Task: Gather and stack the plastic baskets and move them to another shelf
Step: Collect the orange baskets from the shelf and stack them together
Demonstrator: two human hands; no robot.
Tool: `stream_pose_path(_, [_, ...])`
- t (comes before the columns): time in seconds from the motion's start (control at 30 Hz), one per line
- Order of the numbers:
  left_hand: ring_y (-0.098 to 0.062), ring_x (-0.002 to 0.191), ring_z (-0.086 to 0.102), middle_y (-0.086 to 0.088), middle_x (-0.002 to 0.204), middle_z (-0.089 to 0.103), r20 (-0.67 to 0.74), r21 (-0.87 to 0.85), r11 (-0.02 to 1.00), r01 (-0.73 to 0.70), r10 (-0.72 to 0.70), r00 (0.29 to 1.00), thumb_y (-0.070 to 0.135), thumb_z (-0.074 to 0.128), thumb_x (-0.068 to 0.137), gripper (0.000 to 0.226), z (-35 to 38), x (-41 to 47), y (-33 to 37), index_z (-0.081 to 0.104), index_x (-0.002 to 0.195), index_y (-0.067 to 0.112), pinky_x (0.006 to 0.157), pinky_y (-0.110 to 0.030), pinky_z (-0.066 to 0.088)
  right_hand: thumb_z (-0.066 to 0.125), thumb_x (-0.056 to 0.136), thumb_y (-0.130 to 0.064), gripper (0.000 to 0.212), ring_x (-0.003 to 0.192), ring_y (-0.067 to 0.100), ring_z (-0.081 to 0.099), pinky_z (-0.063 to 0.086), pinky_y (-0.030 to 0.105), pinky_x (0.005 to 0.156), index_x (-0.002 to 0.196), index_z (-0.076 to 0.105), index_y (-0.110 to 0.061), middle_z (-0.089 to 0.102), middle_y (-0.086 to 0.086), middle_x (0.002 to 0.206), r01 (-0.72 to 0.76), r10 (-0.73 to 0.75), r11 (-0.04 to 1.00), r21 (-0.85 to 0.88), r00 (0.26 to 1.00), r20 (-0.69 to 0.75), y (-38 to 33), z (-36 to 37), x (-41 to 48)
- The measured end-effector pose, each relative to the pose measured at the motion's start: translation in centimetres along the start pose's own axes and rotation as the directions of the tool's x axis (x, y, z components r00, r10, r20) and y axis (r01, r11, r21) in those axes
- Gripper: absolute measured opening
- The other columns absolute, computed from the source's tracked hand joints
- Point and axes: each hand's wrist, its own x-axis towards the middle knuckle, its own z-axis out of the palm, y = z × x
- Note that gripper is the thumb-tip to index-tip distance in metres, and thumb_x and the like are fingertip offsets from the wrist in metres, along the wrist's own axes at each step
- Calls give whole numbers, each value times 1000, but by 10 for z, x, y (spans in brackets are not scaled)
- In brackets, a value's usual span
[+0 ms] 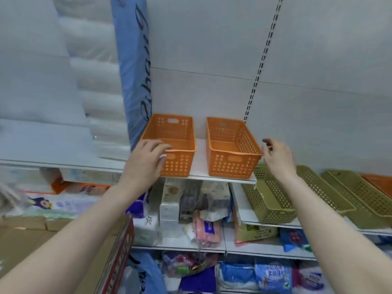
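White shop shelves are seen in front of a plain white back wall with a strip of small black slots. On the upper white shelf board point(199, 164) two orange plastic baskets with small holes are set side by side, with a gap between them. Both are empty and upright. The left orange basket point(176, 132) is touched by the left hand point(146, 160) at its near left corner; the fingers point(159, 146) are curled over the near rim, but a tight grip cannot be told. The right orange basket point(231, 145) is not touched. The right hand point(277, 155) is held up just beside its near right corner, with the fingers bent and spread a little and nothing held. Just behind the left basket, a tall blue soft pack with dark letters point(135, 66) is leaned against the wall. To the right, on a lower shelf, long green plastic baskets with holes point(269, 200) are laid in a row, some behind the right arm. At the far right edge a bit of another orange basket point(379, 183) is seen. Below the upper shelf, many packs of tissues and bags point(201, 211) are piled on the lower shelves.
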Motion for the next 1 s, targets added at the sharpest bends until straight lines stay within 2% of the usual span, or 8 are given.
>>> stream_pose_path(0.07, [-26, 120, 53, -5, 127, 62, 83, 190, 981, -35, 19, 996, 34, 59, 91, 41, 5, 19, -9, 58, 128, 19, 104, -43, 41, 46, 100, -25, 37, 119, 35, 57, 47, 46, 99, 130, 59, -9, 63, 16, 129, -15, 16, 1000, -15, 998, 52, -16, 11, 13])
stream_pose_path(0.17, [-22, 120, 56, 1, 124, 64, 268, 208, 978, -35, -22, 963, 42, 50, 94, 38, 15, 34, -20, 57, 128, 26, 113, -46, 30, 46, 98, -31, 44, 118, 40, 56, 48, 51, 98, 135, 52, -9, 58, 21, 130, -126, 125, 992, -8, 981, 151, -32, 28, 27])
stream_pose_path(0.43, [-16, 91, 66, 7, 96, 71, 159, 3, 987, -160, 157, 975, 46, 35, 94, 44, 11, 7, -3, 70, 106, 23, 88, -40, 46, 51, 83, -11, 48, 118, 40, 59, 49, 45, 100, 131, 59, -10, 63, 21, 128, -388, 392, 919, -70, 880, 270, -21, 19, 39])
stream_pose_path(0.5, [-16, 97, 63, 7, 100, 71, 149, -52, 994, -92, 99, 984, 47, 35, 95, 45, 6, 5, 0, 71, 107, 23, 89, -39, 46, 50, 81, -13, 37, 105, 38, 66, 54, 42, 92, 113, 69, -10, 70, 19, 113, -438, 443, 895, -88, 844, 302, -20, 11, 42])
stream_pose_path(0.6, [-20, 117, 53, 0, 124, 63, 92, -140, 963, 229, -218, 972, 43, 43, 97, 41, -1, 17, -4, 64, 123, 20, 98, -38, 43, 54, 82, -18, 24, 93, 37, 69, 59, 46, 84, 100, 67, -9, 71, 18, 105, -480, 477, 874, -79, 815, 329, -21, 9, 42])
stream_pose_path(0.7, [-19, 110, 59, 1, 117, 63, 295, -292, 778, 556, -480, 826, 36, 46, 98, 37, -4, 30, -19, 59, 126, 15, 88, -35, 45, 52, 87, -16, 23, 89, 40, 71, 61, 54, 75, 104, 64, -5, 70, 20, 103, -532, 497, 846, -36, 762, 416, -21, 14, 35])
stream_pose_path(0.8, [-20, 86, 68, -6, 95, 70, 527, -537, 404, 740, -524, 669, 29, 41, 101, 36, -1, 29, -24, 58, 127, 11, 68, -31, 51, 47, 81, -8, 29, 85, 41, 71, 61, 55, 69, 100, 69, -4, 71, 21, 100, -565, 524, 825, 21, 779, 345, -12, 12, 26])
stream_pose_path(1.0, [-16, 97, 66, -3, 115, 70, 594, -645, 256, 720, -425, 683, 31, 38, 102, 34, 12, 26, -1, 51, 133, 33, 75, -36, 51, 52, 78, -11, 21, 80, 32, 68, 58, 47, 80, 87, 70, -6, 68, 11, 81, -505, 514, 777, 374, 853, 84, -19, -26, 36])
